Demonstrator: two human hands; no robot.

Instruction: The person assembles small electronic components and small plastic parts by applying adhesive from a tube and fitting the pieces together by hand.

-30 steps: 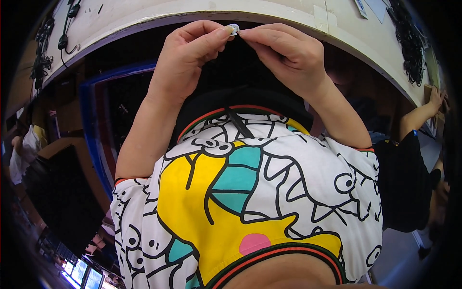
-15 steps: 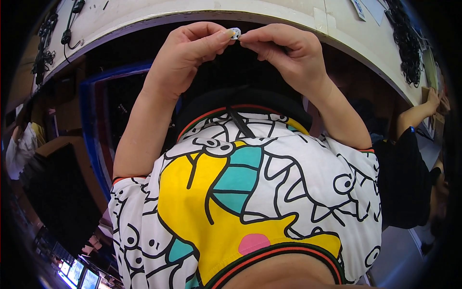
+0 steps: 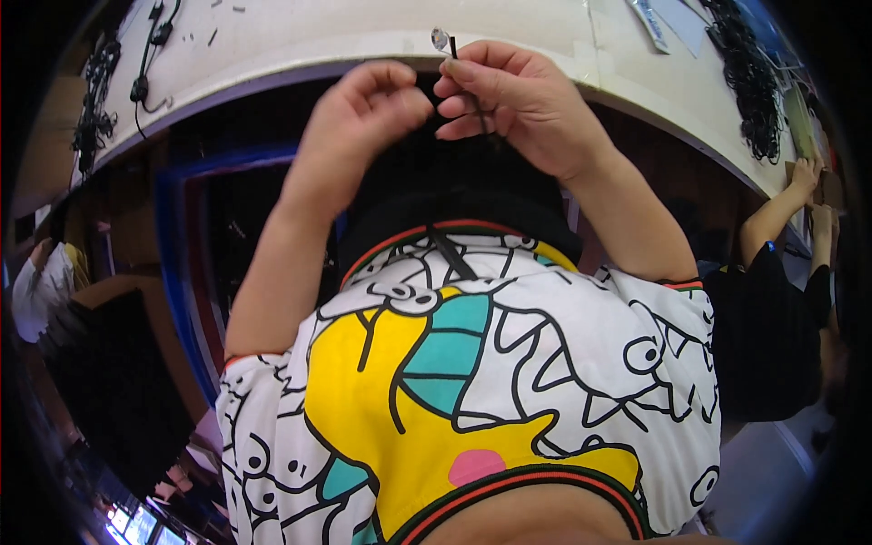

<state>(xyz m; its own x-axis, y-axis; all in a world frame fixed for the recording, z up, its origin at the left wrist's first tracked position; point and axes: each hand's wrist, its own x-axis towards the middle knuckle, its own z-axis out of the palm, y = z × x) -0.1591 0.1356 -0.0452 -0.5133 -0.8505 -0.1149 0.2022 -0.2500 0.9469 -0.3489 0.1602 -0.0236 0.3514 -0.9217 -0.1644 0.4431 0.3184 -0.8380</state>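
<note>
Between thumb and fingertips, my right hand (image 3: 518,95) grips a thin black cable (image 3: 483,118), part of which runs down across the fingers while a short end stands up above them. A small round silvery piece (image 3: 440,39) juts up beside that end, over the bench edge; how it joins the cable is too small to tell. To the left, my left hand (image 3: 368,113) is curled closed and blurred by motion. It is apart from the cable, and the inside of its fingers is hidden.
The white bench (image 3: 318,32) curves across the top. Black cables with inline parts (image 3: 139,88) lie at left, and a bundle of black cables (image 3: 749,91) at right. A blue-edged frame (image 3: 168,209) stands left of me. Another person's arm (image 3: 772,213) is at far right.
The hands have moved apart. My left hand has let go of the small round piece and lowered slightly; my right hand has turned, showing the cable, with the round piece now higher.
</note>
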